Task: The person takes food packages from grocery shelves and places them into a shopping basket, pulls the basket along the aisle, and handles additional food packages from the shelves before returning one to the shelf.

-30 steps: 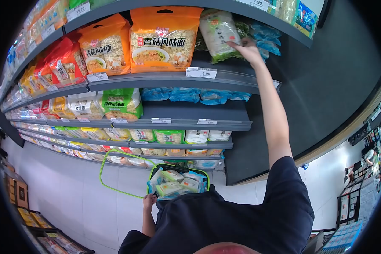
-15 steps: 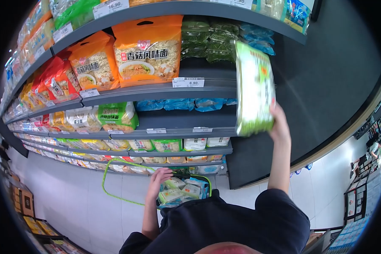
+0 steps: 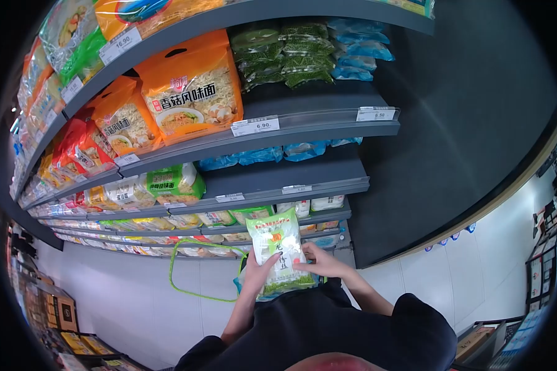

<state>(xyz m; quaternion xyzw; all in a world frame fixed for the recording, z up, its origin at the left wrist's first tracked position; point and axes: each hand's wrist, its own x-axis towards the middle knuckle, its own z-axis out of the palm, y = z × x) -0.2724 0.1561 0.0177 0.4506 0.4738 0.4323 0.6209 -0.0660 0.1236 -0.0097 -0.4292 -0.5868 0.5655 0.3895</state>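
A green and white vermicelli packet (image 3: 277, 244) is held upright in front of my chest, its printed face toward me. My left hand (image 3: 263, 269) grips its left edge, thumb lying across the front. At the right edge, my right hand (image 3: 319, 260) closes on the packet with the thumb pressed on its face. Below and behind it is a shopping basket with a bright green handle (image 3: 172, 278). The packet and my hands cover most of the basket and its contents.
Curved grey shelves (image 3: 328, 127) stand ahead, with orange bags of noodles (image 3: 192, 93), green packets (image 3: 303, 52) and blue packets (image 3: 359, 52). A dark panel (image 3: 452, 123) rises to the right. Price tags (image 3: 255, 126) line the shelf edges.
My right hand has brought the vermicelli packet down and left from beside the shelf to my chest. My left hand has left the basket area and taken hold of the packet's left side.
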